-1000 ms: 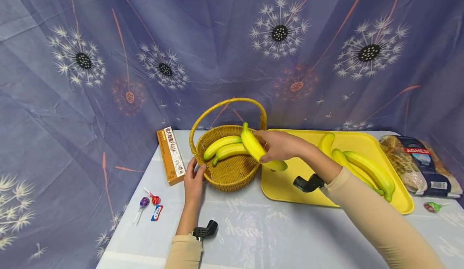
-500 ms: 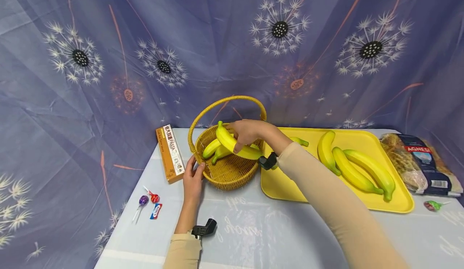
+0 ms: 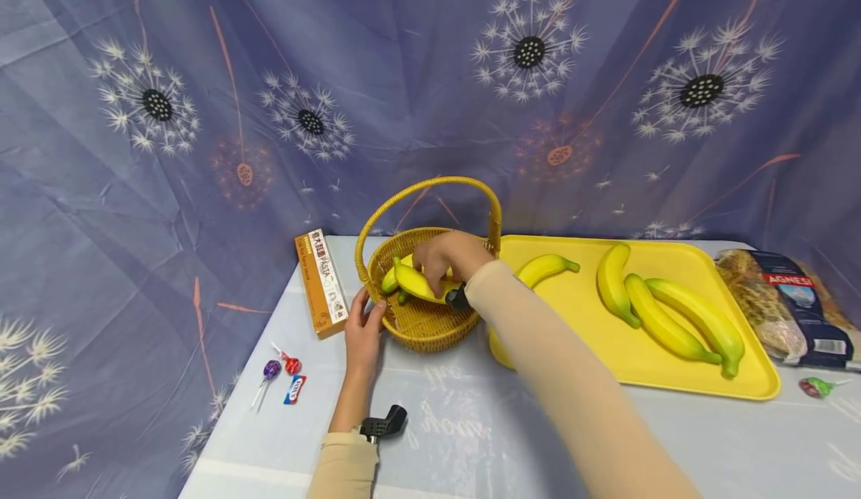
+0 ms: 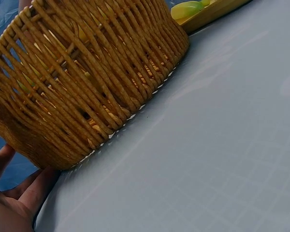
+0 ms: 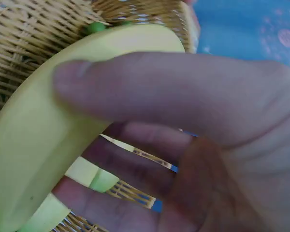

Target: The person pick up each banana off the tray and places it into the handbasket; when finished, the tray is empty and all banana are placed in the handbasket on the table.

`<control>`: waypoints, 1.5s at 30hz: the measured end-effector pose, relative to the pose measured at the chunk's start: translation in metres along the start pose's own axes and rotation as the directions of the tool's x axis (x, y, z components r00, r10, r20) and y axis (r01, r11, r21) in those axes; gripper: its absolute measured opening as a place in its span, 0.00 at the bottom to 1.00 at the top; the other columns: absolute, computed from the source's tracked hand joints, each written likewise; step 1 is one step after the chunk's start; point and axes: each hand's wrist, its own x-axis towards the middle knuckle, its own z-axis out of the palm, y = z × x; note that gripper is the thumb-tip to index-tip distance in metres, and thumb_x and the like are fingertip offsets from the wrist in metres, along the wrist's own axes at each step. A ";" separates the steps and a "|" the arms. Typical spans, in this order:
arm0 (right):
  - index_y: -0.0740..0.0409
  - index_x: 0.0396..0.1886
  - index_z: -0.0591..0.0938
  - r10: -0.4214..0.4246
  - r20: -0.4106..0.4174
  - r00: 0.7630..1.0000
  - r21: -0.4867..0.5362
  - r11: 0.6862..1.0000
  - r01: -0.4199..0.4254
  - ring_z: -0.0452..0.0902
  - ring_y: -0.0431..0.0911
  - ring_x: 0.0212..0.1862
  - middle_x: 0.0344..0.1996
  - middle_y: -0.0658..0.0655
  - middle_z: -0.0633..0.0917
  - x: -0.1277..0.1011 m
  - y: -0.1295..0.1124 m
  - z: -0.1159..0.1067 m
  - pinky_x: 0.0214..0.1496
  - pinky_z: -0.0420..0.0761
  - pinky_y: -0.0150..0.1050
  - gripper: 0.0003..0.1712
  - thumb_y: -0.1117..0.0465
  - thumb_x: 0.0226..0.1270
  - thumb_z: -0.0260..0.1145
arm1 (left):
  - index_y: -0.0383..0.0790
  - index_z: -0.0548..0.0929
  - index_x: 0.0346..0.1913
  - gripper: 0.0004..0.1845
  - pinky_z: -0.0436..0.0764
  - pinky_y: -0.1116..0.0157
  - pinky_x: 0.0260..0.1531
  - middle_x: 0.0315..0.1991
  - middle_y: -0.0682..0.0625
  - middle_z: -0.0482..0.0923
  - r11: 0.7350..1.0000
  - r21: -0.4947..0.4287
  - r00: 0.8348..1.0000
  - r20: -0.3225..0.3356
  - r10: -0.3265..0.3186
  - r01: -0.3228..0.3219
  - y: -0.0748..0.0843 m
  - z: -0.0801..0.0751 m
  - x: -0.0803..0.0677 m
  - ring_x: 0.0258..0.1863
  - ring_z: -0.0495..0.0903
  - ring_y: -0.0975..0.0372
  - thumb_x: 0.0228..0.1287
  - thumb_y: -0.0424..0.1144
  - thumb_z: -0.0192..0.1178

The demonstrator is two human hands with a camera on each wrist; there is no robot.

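A woven basket (image 3: 430,327) with a tall hoop handle stands on the table, left of a yellow tray (image 3: 592,335). My right hand (image 3: 445,258) is inside the basket and grips a yellow banana (image 3: 417,284), thumb (image 5: 135,87) lying across the banana (image 5: 53,145). Other bananas lie under it in the basket. My left hand (image 3: 364,329) rests against the basket's left outer wall (image 4: 77,96), fingers (image 4: 24,193) at its base. Several bananas (image 3: 662,312) lie on the tray.
An orange pasta box (image 3: 321,282) lies left of the basket. Two lollipops and a small sweet (image 3: 285,379) sit near the table's front left. A pasta bag (image 3: 787,305) and another lollipop (image 3: 814,387) are at the right. A patterned blue cloth hangs behind.
My right hand has carried the banana from above the tray's left edge leftward and down into the basket. The left hand has stayed against the basket's side.
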 end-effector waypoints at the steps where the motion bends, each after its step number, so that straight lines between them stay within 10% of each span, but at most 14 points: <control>1: 0.50 0.64 0.74 0.005 0.016 1.000 -0.075 0.997 -0.004 0.73 0.47 0.49 0.62 0.52 0.70 0.001 -0.003 0.001 0.42 0.80 0.41 0.36 0.61 0.53 0.75 | 0.44 0.65 0.72 0.29 0.78 0.63 0.48 0.70 0.47 0.60 1.000 0.000 1.000 0.001 0.000 0.000 0.000 0.000 0.000 0.60 0.70 0.54 0.71 0.44 0.56; 9: 0.50 0.30 0.80 0.008 0.117 0.993 -0.342 0.939 0.033 0.66 0.43 0.27 0.28 0.51 0.73 0.006 -0.017 0.014 0.26 0.68 0.36 0.07 0.66 0.56 0.69 | 0.43 0.65 0.71 0.29 0.78 0.64 0.48 0.70 0.48 0.61 1.000 -0.008 1.000 -0.002 -0.004 0.004 0.001 0.000 0.000 0.60 0.71 0.55 0.70 0.44 0.57; 25: 0.48 0.12 0.75 0.069 0.182 0.981 -0.343 0.939 -0.002 0.60 0.41 0.17 0.14 0.48 0.69 0.017 -0.028 0.029 0.21 0.62 0.35 0.18 0.62 0.61 0.67 | 0.42 0.66 0.71 0.29 0.79 0.66 0.45 0.69 0.46 0.62 1.000 0.023 1.000 -0.002 0.007 -0.007 0.002 -0.001 0.000 0.57 0.73 0.55 0.70 0.44 0.56; 38: 0.49 0.20 0.80 0.007 0.162 0.987 -0.257 0.966 0.035 0.62 0.42 0.21 0.17 0.48 0.70 0.015 -0.013 0.026 0.27 0.66 0.37 0.11 0.60 0.61 0.69 | 0.43 0.66 0.71 0.28 0.78 0.65 0.46 0.69 0.45 0.61 1.000 0.016 1.000 0.001 0.016 -0.016 0.000 0.001 0.002 0.60 0.71 0.53 0.71 0.43 0.55; 45: 0.45 0.37 0.84 -0.097 0.129 0.987 -0.203 0.971 0.122 0.66 0.39 0.31 0.29 0.43 0.73 0.009 0.000 0.023 0.38 0.70 0.36 0.05 0.59 0.62 0.68 | 0.52 0.67 0.70 0.28 0.76 0.56 0.52 0.69 0.51 0.61 1.000 0.002 1.000 -0.023 0.004 -0.004 -0.029 -0.002 0.015 0.63 0.67 0.54 0.69 0.49 0.57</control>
